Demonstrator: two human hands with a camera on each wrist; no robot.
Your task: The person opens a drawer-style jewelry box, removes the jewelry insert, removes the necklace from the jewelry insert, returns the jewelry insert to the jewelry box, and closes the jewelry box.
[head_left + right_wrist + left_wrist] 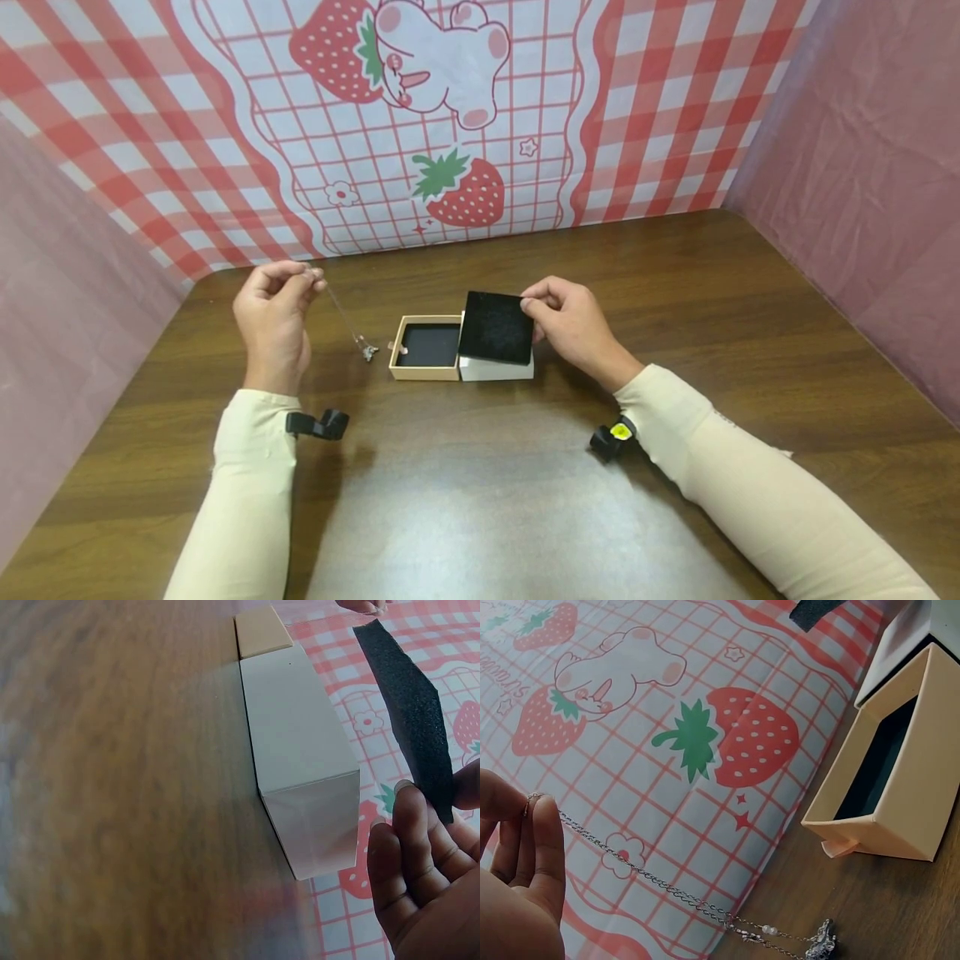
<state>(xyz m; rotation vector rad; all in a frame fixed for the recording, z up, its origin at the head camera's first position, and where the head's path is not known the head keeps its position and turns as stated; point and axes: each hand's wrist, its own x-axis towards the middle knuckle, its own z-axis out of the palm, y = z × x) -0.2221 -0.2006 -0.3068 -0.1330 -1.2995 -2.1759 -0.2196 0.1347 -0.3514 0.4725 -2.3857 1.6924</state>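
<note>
Between thumb and fingertips, my left hand [276, 312] pinches the end of a silver chain necklace [649, 876]. The chain slants down to a sparkling pendant [367, 350] at its lower end, left of the box. My right hand [570, 321] pinches the right edge of a square black foam pad [495, 327], tilted over the white box sleeve [497, 369]. Seen from the right wrist, the pad [409, 712] is thin and held apart from the sleeve. A tan box drawer [425, 374] with a dark inside and a small ribbon tab sticks out of the sleeve's left side.
The box stands on a brown wooden table [465, 475]. Behind it hangs a red-and-white checked cloth [652, 108] with strawberries, and pink cloth [847, 167] hangs at the sides. Each wrist carries a black strap-on camera [318, 424].
</note>
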